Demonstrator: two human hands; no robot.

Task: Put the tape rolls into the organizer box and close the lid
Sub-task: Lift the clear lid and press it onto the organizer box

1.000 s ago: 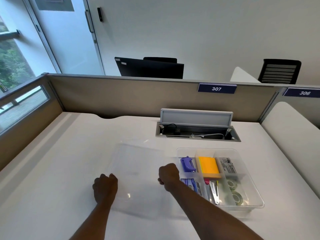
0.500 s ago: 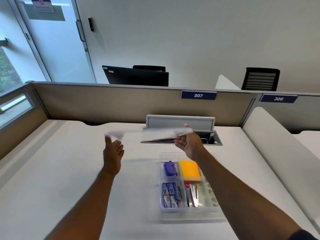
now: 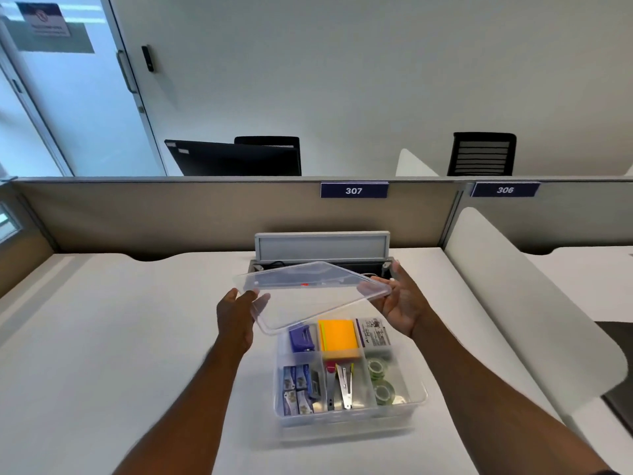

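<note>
Two tape rolls already lie in the near right compartment of the organizer box, below and nearer than the right hand. The clear lid is held in the air above the box's far end, tilted, its near left corner low and its far edge raised. The left hand pinches that low corner with curled fingers; the right hand, fingers spread about halfway, cups the lid's right edge from beneath. To close it well, I would level the lid, line its corners with the box rim, bring it down nearer and lower than both hands, then press along each edge until it seats. The orange notes stand tallest under the left hand's side and could catch the lid. Beyond the hands an open cable hatch sits close to the lid's far edge; left of the left hand the counter is bare, giving ample room.
</note>
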